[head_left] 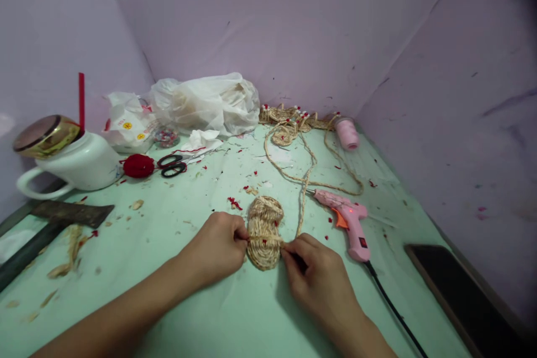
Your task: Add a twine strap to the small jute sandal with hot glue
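Note:
A small slipper-shaped piece of coiled straw cord (265,254) lies on the green table between my hands, with a bit of red at its middle. Across it runs a strand of the straw cord (272,238). My left hand (220,243) is closed in a pinch at the strand's left end, beside the piece. At the right edge my right hand (321,268) pinches the same cord, from which a longer length leads up toward the back. The fingertips of both hands are partly hidden.
A pink glue gun (346,215) with a lit red light lies right of my right hand, and a dark phone-like slab (457,296) farther right. Leftward are a hammer (71,213), a white mug (84,165), red yarn (139,166) and scissors (172,166). Behind sit plastic bags (210,103) and a pink spool (347,134).

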Motion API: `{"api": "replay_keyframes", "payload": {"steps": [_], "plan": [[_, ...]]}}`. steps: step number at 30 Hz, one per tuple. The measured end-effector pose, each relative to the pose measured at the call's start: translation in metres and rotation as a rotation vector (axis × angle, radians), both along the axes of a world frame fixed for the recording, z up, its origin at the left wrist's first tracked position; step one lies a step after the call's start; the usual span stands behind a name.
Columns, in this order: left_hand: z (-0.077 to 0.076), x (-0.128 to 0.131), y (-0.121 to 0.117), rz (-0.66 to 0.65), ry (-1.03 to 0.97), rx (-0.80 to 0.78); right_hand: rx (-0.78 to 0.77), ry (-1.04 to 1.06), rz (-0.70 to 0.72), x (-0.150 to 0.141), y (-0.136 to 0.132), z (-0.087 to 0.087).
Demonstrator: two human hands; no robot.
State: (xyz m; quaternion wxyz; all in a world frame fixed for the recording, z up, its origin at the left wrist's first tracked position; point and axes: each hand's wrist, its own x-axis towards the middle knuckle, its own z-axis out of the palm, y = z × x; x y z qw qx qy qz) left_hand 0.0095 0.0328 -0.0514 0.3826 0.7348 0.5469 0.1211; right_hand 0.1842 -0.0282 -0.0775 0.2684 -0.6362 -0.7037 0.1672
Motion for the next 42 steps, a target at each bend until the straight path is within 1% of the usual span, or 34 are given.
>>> {"api": "replay_keyframes", "payload": {"steps": [6,13,16,19,21,28,31,34,35,36,37,38,39,40,41,42], "plan": [[-0.003,0.0,0.004,-0.024,-0.034,0.013,0.009,0.008,0.003,0.002,0.001,0.0],[-0.008,-0.007,0.007,-0.11,-0.015,-0.054,-0.01,-0.025,-0.018,0.002,0.0,0.003],[-0.006,-0.009,0.008,-0.12,0.02,0.006,-0.01,-0.032,-0.021,0.001,0.0,0.002],[-0.002,-0.008,0.007,-0.103,0.077,0.088,-0.015,-0.026,-0.021,0.001,0.001,0.001],[-0.001,-0.008,0.006,-0.097,0.113,0.116,-0.013,-0.021,-0.019,0.001,0.001,0.001],[0.003,-0.008,0.005,-0.142,0.136,0.127,-0.013,-0.024,-0.014,0.002,0.001,0.003],[0.005,-0.007,0.004,-0.152,0.137,0.134,-0.061,0.019,-0.035,0.004,0.002,0.002],[0.005,-0.008,0.003,-0.154,0.142,0.14,-0.121,0.113,-0.045,0.008,0.001,0.0],[0.006,-0.008,0.003,-0.151,0.142,0.145,-0.103,0.145,-0.047,0.01,-0.001,0.001],[0.007,-0.008,0.002,-0.145,0.14,0.154,-0.033,0.167,-0.066,0.011,-0.003,0.004],[0.008,-0.009,0.002,-0.139,0.14,0.171,0.079,0.175,-0.087,0.012,-0.005,0.008],[0.01,-0.009,0.001,-0.136,0.136,0.196,0.236,0.158,-0.128,0.012,-0.006,0.015],[0.012,-0.01,-0.001,-0.136,0.129,0.227,0.448,0.113,-0.173,0.01,-0.007,0.022],[0.015,-0.01,-0.002,-0.142,0.118,0.26,0.585,0.042,-0.139,0.008,-0.007,0.031],[0.017,-0.01,-0.004,-0.152,0.103,0.291,0.657,-0.061,-0.047,0.004,-0.006,0.039],[0.02,-0.011,-0.006,-0.165,0.083,0.314,0.676,-0.165,0.077,-0.001,-0.004,0.047]]}}
